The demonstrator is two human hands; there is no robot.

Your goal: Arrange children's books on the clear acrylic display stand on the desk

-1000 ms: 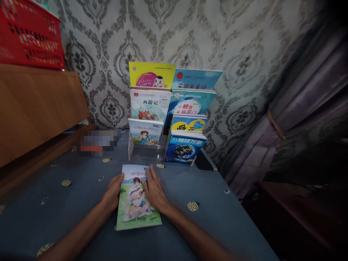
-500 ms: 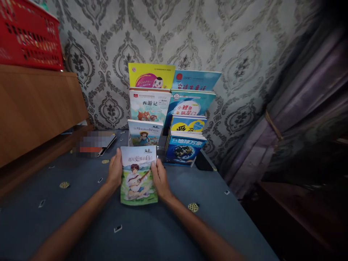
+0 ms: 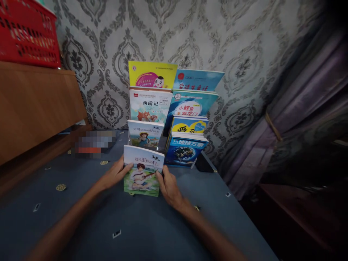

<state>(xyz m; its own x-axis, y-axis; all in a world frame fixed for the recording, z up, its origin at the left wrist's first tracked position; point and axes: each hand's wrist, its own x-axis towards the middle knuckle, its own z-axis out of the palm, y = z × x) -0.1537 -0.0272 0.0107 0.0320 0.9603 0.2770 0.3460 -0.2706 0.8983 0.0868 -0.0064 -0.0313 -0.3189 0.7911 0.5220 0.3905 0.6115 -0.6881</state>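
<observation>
A thin green-and-white book (image 3: 143, 177) with a guitar player on its cover is held upright between both hands. My left hand (image 3: 118, 172) grips its left edge, thumb on the cover. On the right edge, my right hand (image 3: 169, 183) pinches it with the thumb in front. Just behind it stands a book with a girl in a hat (image 3: 145, 136). Further back in that column are a white book (image 3: 149, 105) and a yellow book (image 3: 152, 74). The right column holds a blue globe book (image 3: 185, 150) in front of several others.
A blue patterned cloth (image 3: 116, 214) covers the surface. At the left are a wooden cabinet (image 3: 40, 108), a red basket (image 3: 29, 36) and a blurred-out item (image 3: 94, 141). A dark flat object (image 3: 205, 163) lies right of the books. A curtain (image 3: 261, 145) hangs at the right.
The held book has shifted slightly right and turned, its top right corner now lower than the left. Both hands moved with it, and my left thumb now shows on the cover.
</observation>
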